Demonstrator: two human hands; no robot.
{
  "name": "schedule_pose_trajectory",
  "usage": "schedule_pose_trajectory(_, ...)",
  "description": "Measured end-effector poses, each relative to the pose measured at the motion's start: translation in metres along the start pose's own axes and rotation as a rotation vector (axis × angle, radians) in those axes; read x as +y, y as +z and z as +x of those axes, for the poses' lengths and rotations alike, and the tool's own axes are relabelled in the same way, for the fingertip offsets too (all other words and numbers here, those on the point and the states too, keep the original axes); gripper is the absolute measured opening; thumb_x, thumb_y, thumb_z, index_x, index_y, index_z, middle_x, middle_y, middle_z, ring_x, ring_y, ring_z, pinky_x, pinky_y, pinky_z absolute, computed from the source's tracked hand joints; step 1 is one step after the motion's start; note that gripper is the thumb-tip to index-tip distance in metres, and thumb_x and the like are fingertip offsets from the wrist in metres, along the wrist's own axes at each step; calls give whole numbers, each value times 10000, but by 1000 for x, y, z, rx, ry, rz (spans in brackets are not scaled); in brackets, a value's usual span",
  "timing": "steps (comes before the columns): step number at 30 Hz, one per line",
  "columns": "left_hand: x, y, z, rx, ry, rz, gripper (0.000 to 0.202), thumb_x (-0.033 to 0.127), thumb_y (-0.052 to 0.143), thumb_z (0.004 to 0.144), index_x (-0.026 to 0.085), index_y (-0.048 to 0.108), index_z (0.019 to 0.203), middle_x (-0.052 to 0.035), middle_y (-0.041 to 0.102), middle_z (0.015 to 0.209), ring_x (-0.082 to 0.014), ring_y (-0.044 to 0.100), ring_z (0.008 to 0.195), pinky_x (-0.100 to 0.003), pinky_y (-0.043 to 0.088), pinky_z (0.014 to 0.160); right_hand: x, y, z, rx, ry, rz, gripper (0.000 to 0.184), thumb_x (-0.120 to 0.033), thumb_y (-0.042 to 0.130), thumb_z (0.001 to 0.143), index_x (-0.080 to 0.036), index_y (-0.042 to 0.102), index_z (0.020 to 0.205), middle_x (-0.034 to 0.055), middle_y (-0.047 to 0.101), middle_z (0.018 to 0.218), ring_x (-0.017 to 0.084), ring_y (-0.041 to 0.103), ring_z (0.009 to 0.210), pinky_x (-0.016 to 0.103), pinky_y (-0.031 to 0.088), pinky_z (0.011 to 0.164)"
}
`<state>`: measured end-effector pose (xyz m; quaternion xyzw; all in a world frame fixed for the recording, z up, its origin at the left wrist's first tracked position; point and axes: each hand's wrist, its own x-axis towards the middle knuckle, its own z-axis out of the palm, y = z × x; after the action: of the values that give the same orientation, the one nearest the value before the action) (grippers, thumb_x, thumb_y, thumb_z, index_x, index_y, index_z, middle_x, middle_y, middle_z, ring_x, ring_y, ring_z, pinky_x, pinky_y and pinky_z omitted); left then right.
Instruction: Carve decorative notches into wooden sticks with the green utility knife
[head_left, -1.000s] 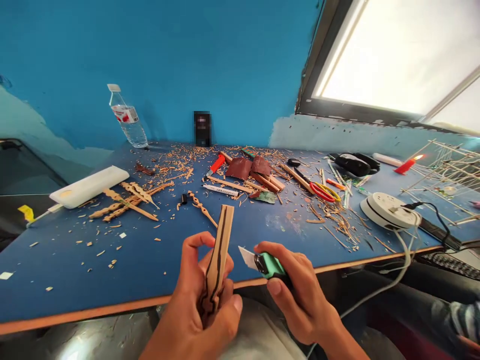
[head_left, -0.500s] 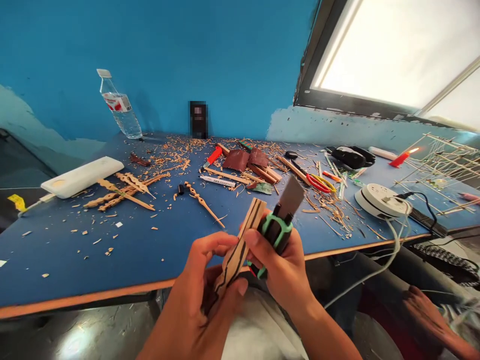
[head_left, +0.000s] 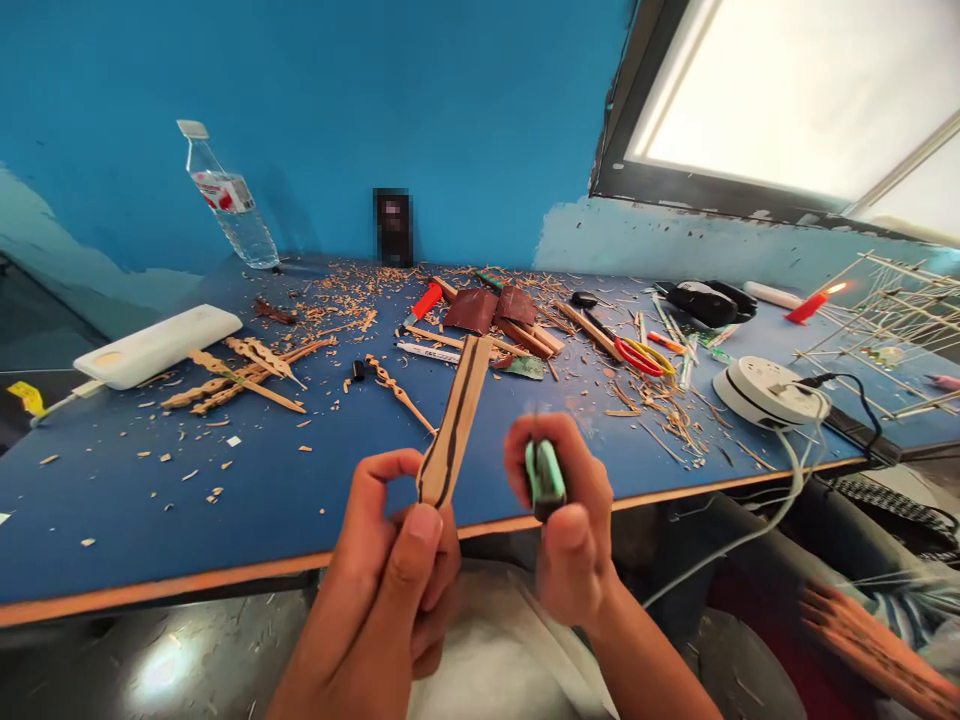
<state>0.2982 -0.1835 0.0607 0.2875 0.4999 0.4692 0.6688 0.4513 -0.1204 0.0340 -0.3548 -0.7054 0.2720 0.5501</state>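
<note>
My left hand (head_left: 409,560) is closed on the lower end of a flat strip of wood (head_left: 459,420) with wavy black lines drawn along it. The strip tilts up and slightly right, over the front edge of the blue table. To its right, apart from the wood, my right hand (head_left: 566,520) wraps round a green and black utility knife (head_left: 546,478). The handle's butt points at me, and the blade is mostly hidden and blurred. Behind the strip lies a carved wooden stick (head_left: 397,392), with a white marker (head_left: 427,352) farther back.
Shavings litter the blue table (head_left: 270,500). Carved sticks (head_left: 247,375) lie left by a white power bank-like box (head_left: 161,345). Brown sandpaper (head_left: 471,310), red-yellow scissors (head_left: 645,358), a white round power socket (head_left: 769,390) and a lit red candle (head_left: 810,305) stand around. Another person's hand (head_left: 877,645) is lower right.
My right hand has drawn away from the wood and turned the knife so its blade points away from me. My left hand now holds the strip by its lower end, more fully exposed.
</note>
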Motion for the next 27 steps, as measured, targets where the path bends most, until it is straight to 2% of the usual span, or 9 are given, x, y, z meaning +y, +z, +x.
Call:
schedule_pose_trajectory(3, 11, 8, -1, 72, -52, -100, 530, 630, 766, 787, 376, 470, 1146, 102, 441, 597, -39, 212, 448, -133, 167, 416, 8, -1, -7, -2, -208, -179, 476, -665, 384, 1021, -221, 546, 960, -33, 486, 648, 127, 422, 507, 297, 335, 517)
schedule_pose_trajectory(6, 18, 16, -4, 106, -84, -186, 478, 578, 757, 812, 368, 469, 1131, 100, 464, 566, -27, 197, 428, -118, 136, 416, 12, 0, -10, -34, -282, -314, 493, -644, 361, 1028, -199, 559, 947, -16, 507, 660, 136, 444, 530, 307, 345, 538)
schedule_pose_trajectory(9, 19, 19, -6, 97, -91, -214, 467, 564, 751, 820, 369, 459, 1129, 95, 489, 542, -28, 211, 400, -106, 150, 396, 12, 1, -9, -46, -287, -366, 512, -642, 363, 1028, -188, 576, 928, -10, 511, 651, 139, 445, 541, 311, 342, 546)
schedule_pose_trajectory(15, 14, 16, -5, 83, -63, -221, 538, 558, 830, 739, 348, 423, 1022, 106, 521, 516, -16, 235, 351, -93, 157, 378, 6, 1, -7, -102, -260, -400, 561, -659, 319, 1041, -194, 570, 855, -12, 490, 636, 136, 418, 535, 310, 315, 540)
schedule_pose_trajectory(20, 6, 8, 9, -32, -4, -236, 531, 576, 809, 772, 332, 387, 982, 129, 499, 530, -17, 216, 353, -88, 225, 337, 10, -1, 0, -149, -248, -499, 542, -640, 324, 1050, -197, 558, 844, -2, 518, 645, 142, 438, 540, 311, 294, 550)
schedule_pose_trajectory(23, 8, 6, 19, 13, 56, -244, 444, 505, 777, 816, 314, 398, 950, 135, 453, 511, -21, 193, 351, -85, 236, 312, 18, -2, 12, -217, -249, -561, 510, -627, 347, 1048, -203, 551, 853, 4, 561, 670, 144, 471, 553, 308, 274, 564)
schedule_pose_trajectory(27, 17, 7, 25, 84, 116, -289, 349, 349, 741, 866, 276, 399, 861, 114, 466, 552, -30, 249, 365, -71, 248, 303, 28, 0, 27, -273, -243, -609, 518, -654, 349, 1037, -213, 520, 828, 0, 570, 674, 138, 481, 556, 304, 234, 569)
